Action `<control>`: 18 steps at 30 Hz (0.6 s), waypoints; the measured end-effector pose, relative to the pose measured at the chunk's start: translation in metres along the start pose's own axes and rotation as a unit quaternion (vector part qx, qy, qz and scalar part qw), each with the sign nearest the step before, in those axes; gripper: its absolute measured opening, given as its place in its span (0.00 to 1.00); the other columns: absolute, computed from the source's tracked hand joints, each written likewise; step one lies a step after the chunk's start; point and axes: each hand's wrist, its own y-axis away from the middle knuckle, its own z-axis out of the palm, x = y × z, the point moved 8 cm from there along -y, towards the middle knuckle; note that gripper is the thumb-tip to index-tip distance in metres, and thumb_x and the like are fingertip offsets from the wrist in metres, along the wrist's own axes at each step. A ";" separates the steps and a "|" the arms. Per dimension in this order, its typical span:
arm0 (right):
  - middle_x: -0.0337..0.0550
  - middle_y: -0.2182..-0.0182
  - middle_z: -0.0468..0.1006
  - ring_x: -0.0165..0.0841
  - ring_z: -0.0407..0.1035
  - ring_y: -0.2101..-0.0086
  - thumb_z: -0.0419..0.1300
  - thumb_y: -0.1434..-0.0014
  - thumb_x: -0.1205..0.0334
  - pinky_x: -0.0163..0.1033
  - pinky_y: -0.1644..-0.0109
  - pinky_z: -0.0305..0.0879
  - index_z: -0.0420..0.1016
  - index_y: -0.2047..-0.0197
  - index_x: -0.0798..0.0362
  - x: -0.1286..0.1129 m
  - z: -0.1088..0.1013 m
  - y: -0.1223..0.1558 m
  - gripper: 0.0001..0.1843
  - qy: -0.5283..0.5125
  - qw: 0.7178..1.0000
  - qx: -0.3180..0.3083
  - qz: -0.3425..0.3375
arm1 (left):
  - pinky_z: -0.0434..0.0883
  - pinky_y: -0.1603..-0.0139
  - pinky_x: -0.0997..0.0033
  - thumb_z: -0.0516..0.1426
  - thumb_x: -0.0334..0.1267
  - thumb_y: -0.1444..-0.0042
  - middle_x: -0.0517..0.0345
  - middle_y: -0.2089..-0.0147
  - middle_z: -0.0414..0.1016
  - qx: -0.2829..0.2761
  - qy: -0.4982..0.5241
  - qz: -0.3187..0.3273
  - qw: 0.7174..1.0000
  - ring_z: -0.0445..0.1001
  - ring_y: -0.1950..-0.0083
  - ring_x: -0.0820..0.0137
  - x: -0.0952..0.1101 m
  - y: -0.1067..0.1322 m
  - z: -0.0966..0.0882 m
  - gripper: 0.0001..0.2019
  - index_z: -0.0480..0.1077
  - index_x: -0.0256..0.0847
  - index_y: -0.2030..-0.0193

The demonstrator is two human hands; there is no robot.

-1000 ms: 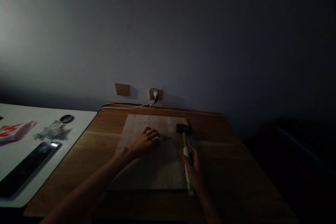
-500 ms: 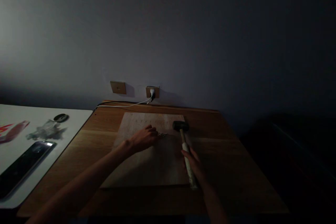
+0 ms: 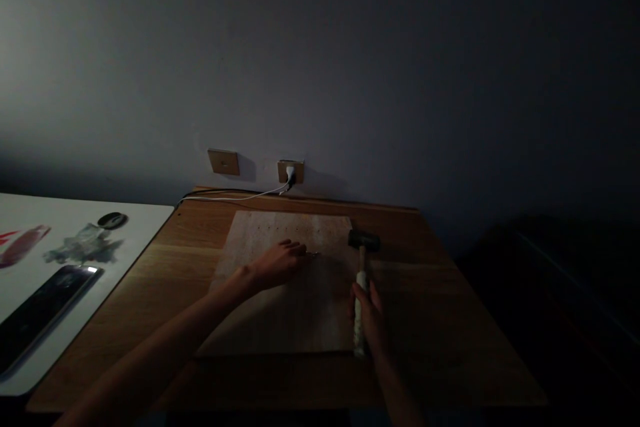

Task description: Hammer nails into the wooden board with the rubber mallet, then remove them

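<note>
My right hand (image 3: 369, 310) is wrapped round the pale handle of a mallet (image 3: 364, 240), whose dark head points away from me, just off the right edge of a wooden board (image 3: 280, 320). On that board my left hand (image 3: 281, 263) lies palm down with its fingers curled together. Small shiny metal pieces (image 3: 313, 254), which look like nails, show right beside its fingertips. Whatever the left fingers pinch is hidden beneath them. A row of small dark spots (image 3: 277, 229) runs along the board's far part; I cannot tell if they are nails or holes.
The board rests on a wooden table (image 3: 430, 320) against the wall. At the left stands a white table (image 3: 145, 227) with a phone (image 3: 47, 307) and a small round dark object (image 3: 113, 220). Cables (image 3: 235, 198) run from a wall socket (image 3: 291, 172) along the back edge.
The mallet in my right hand has moved right, off the board's edge, and its handle has turned more upright in view. My left hand has shifted slightly right over the metal pieces, covering more of them.
</note>
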 end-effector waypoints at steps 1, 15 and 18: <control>0.26 0.87 0.63 0.27 0.56 0.87 0.65 0.59 0.35 0.31 0.85 0.51 0.66 0.61 0.48 0.000 -0.001 0.000 0.30 0.002 1.000 0.004 0.000 | 0.70 0.54 0.69 0.55 0.30 0.35 0.54 0.59 0.75 0.017 0.048 -0.019 0.999 0.75 0.60 0.69 -0.006 -0.001 -0.002 0.07 0.75 0.40 0.55; 0.24 0.84 0.62 0.26 0.57 0.85 0.64 0.55 0.35 0.29 0.83 0.52 0.62 0.38 0.51 0.008 -0.001 0.000 0.47 0.007 0.999 0.032 -0.009 | 0.74 0.54 0.73 0.55 0.26 0.45 0.56 0.59 0.83 0.154 0.298 -0.226 0.915 0.79 0.58 0.68 -0.078 -0.097 0.032 0.12 0.78 0.36 0.57; 0.25 0.84 0.62 0.26 0.57 0.85 0.64 0.53 0.35 0.30 0.83 0.52 0.63 0.38 0.52 0.011 -0.002 -0.002 0.45 0.014 1.000 0.018 -0.001 | 0.73 0.54 0.73 0.56 0.27 0.45 0.57 0.59 0.83 0.143 0.298 -0.220 0.918 0.80 0.58 0.68 -0.079 -0.109 0.041 0.12 0.79 0.39 0.58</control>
